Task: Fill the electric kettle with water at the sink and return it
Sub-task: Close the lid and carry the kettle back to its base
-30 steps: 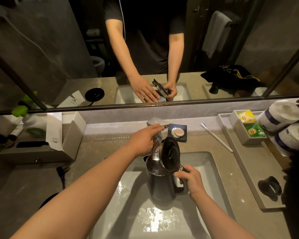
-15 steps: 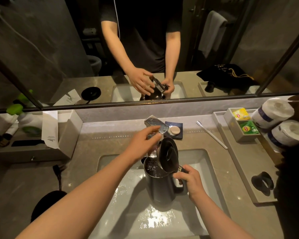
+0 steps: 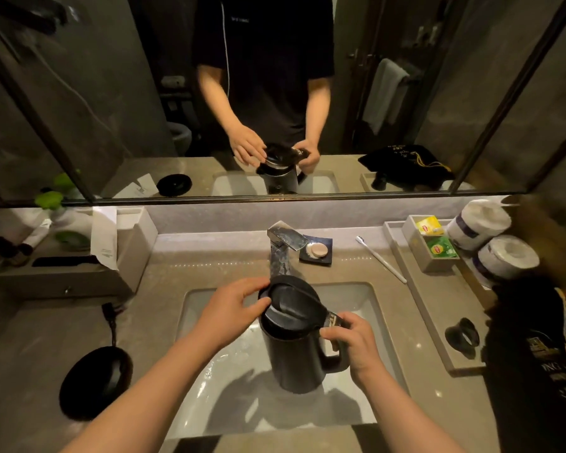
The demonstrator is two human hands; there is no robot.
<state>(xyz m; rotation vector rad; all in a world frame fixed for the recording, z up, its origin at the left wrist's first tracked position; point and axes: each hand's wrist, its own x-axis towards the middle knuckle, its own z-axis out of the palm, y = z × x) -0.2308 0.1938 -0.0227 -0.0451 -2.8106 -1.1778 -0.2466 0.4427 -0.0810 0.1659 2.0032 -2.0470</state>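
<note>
A dark electric kettle point(image 3: 294, 358) is held upright over the white sink basin point(image 3: 209, 380), just in front of the chrome faucet point(image 3: 283, 243). My right hand point(image 3: 353, 344) grips its handle. My left hand point(image 3: 232, 312) rests its fingers on the black lid point(image 3: 291, 304), which lies nearly flat on the kettle's mouth. No water runs from the faucet. The round black kettle base point(image 3: 95, 380) with its cord sits on the counter to the left of the sink.
A soap dish point(image 3: 317, 251) stands behind the faucet and a toothbrush point(image 3: 381, 258) lies to its right. A tray at right holds tea bags point(image 3: 437, 248), toilet rolls point(image 3: 500, 256) and a black ring. A tissue box point(image 3: 111, 243) is left. The mirror is above.
My left hand left the faucet lever and came down onto the lid, which swung from upright to nearly closed. The water stream stopped. The kettle has risen a little toward me.
</note>
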